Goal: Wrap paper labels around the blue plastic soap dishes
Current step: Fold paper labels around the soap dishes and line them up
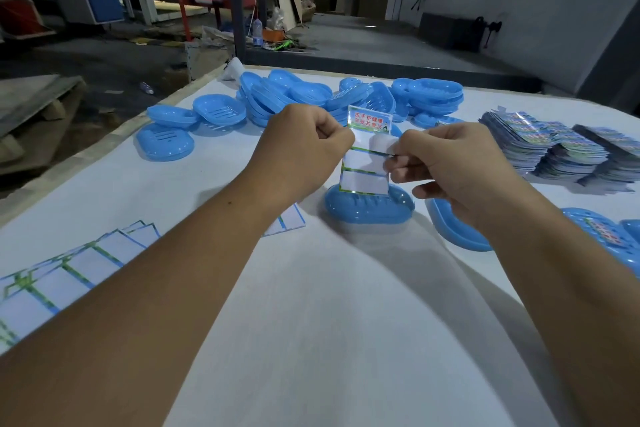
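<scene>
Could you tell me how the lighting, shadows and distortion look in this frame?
Head view: dim hall behind, with brighter windows at the top; the arms cast soft shadows on the white table; glare glints on the stacked labels; wide-angle bending curves the table edges; the held label reads fairly sharp.

Two bare hands hold a paper label upright above a white table: the left hand pinches its left edge, the right hand its right. The label's lower edge meets a blue soap dish lying just beyond the hands. A heap of blue dishes fills the far side, stacks of printed labels sit far right, and flat labels lie fanned at near left. Another dish rests beneath the right wrist.
</scene>
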